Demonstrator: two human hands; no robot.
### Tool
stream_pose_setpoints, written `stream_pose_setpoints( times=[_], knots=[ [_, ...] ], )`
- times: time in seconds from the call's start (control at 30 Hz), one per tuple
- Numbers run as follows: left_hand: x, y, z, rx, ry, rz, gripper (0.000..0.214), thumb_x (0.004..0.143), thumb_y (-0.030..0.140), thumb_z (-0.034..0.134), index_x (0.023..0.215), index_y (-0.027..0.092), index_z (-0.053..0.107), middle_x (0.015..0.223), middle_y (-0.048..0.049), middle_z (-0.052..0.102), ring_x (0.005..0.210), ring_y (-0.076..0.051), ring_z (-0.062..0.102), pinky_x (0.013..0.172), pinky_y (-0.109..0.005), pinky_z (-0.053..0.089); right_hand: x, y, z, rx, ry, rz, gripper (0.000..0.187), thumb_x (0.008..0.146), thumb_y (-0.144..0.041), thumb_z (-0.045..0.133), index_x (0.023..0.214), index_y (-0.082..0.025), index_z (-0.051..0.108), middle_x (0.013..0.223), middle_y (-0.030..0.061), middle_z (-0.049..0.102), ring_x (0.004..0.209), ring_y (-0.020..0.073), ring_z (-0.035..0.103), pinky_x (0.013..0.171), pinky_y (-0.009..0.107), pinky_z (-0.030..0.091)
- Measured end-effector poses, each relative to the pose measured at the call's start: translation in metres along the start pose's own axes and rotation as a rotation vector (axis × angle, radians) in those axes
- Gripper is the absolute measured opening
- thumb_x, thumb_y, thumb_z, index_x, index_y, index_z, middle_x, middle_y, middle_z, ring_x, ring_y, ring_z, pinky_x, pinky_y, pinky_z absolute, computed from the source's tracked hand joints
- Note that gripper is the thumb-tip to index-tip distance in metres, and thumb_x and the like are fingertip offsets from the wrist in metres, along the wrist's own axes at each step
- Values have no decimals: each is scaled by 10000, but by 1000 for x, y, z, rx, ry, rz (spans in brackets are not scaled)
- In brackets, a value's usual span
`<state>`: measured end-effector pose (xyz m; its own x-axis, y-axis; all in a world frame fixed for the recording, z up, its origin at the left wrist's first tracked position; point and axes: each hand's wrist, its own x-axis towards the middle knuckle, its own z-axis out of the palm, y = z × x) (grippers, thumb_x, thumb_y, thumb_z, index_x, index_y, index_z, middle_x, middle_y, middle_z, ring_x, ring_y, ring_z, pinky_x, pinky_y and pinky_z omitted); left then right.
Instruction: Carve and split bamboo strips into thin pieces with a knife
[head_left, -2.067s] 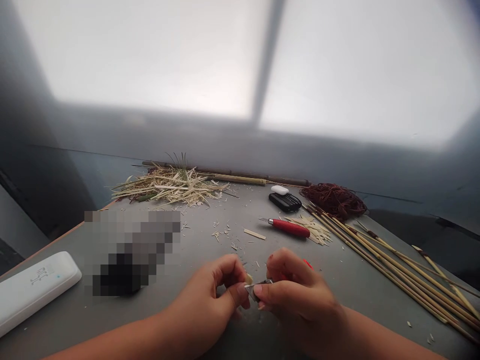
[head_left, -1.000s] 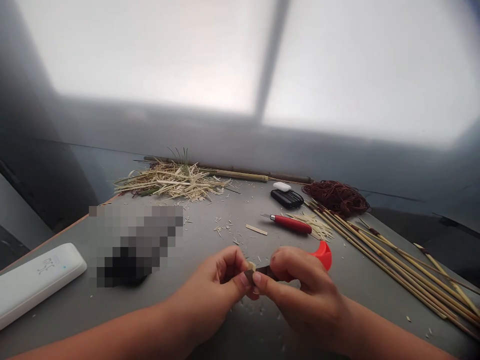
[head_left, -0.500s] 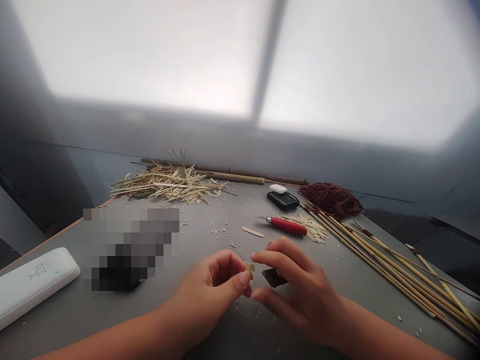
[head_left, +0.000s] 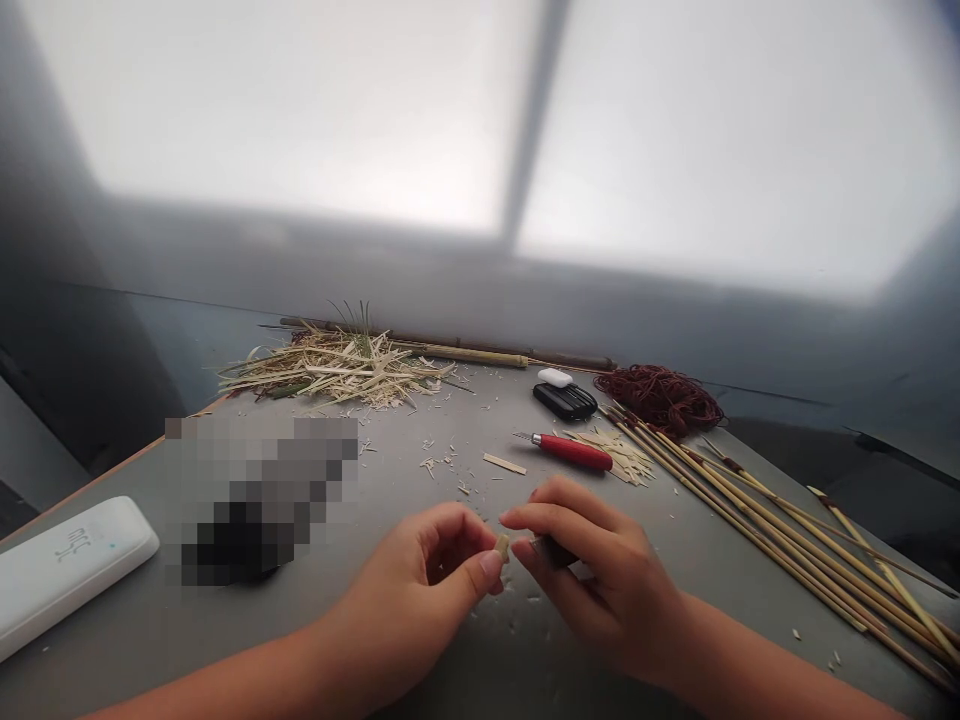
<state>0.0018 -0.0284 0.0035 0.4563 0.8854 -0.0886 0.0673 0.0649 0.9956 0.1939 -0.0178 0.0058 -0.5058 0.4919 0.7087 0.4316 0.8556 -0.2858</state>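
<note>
At the front middle of the table, my left hand (head_left: 427, 580) pinches a small pale piece (head_left: 502, 546), bamboo or wood by its look, between thumb and fingertips. My right hand (head_left: 600, 570) faces it a short gap away, its thumb and fingers closed on a small dark flat piece (head_left: 555, 552). Most of that dark piece is hidden by the fingers, so its kind does not show. Beyond the hands lie a flat bamboo strip (head_left: 505, 464) and a red-handled carving knife (head_left: 574, 452), blade toward the left.
Bamboo shavings (head_left: 345, 370) are heaped at the back left, before long canes (head_left: 465, 352). Thin sticks (head_left: 757, 510) lie along the right, near dark red cord (head_left: 660, 398) and a black case (head_left: 564, 401). A white case (head_left: 82, 565) sits left, beside a pixelated patch.
My right thumb and fingers have closed in around the dark piece, covering more of it. The pale piece has turned slightly in my left fingertips.
</note>
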Motion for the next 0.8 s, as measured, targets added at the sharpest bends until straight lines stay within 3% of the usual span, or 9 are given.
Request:
stream_pose_setpoints(
  times=[0.27, 0.37, 0.4, 0.5, 0.6, 0.7, 0.8],
  knots=[
    [1, -3, 2, -155, -66, -69, 345, 752, 487, 685, 847, 158, 643, 755, 14, 590, 655, -106, 475, 641, -238, 407, 0, -6, -4, 76, -3, -63, 199, 860, -42, 492, 944, -177, 612, 753, 17, 547, 634, 115, 535, 549, 220, 484],
    [2, -3, 2, -246, -112, -121, 393, 669, 504, 762, 785, 166, 598, 724, 35, 544, 637, -97, 455, 605, -227, 419, -3, -4, -4, -1, -28, -79, 137, 896, -134, 514, 1001, -175, 591, 779, 32, 565, 646, 128, 546, 566, 239, 487],
    [2, -2, 1, -269, -107, -133, 414, 631, 497, 792, 768, 172, 576, 714, 44, 530, 630, -95, 450, 585, -219, 411, -5, -3, -4, -53, -29, -78, 166, 911, -216, 530, 1065, -169, 571, 802, 44, 575, 662, 144, 555, 588, 264, 499],
    [3, 3, -1, -264, -37, -164, 435, 591, 482, 819, 752, 174, 557, 688, 58, 522, 577, -78, 426, 549, -212, 369, -10, 1, -2, -105, -33, -61, 481, 931, -423, 490, 1297, -123, 404, 920, 100, 575, 721, 186, 575, 652, 343, 532],
    [3, 6, -3, -228, 32, -195, 412, 609, 462, 807, 792, 161, 592, 686, 59, 537, 535, -64, 410, 538, -218, 339, -9, 3, 0, -10, -28, -109, 373, 953, -264, 431, 1293, -158, 319, 998, 115, 540, 766, 174, 573, 640, 318, 540],
    [3, 6, -3, -240, 61, -185, 428, 600, 467, 811, 811, 156, 605, 707, 48, 558, 554, -70, 407, 540, -219, 331, -4, 2, -1, -50, -11, -220, 244, 942, -115, 439, 1173, -191, 415, 968, 83, 537, 799, 151, 568, 638, 261, 540],
    [3, 5, -4, -248, 77, -173, 439, 601, 487, 806, 811, 158, 606, 719, 41, 572, 577, -77, 403, 556, -221, 330, -3, 1, -1, -135, 8, -263, 201, 924, -84, 507, 1104, -168, 534, 956, 74, 568, 755, 122, 575, 609, 216, 527]
  ],
)
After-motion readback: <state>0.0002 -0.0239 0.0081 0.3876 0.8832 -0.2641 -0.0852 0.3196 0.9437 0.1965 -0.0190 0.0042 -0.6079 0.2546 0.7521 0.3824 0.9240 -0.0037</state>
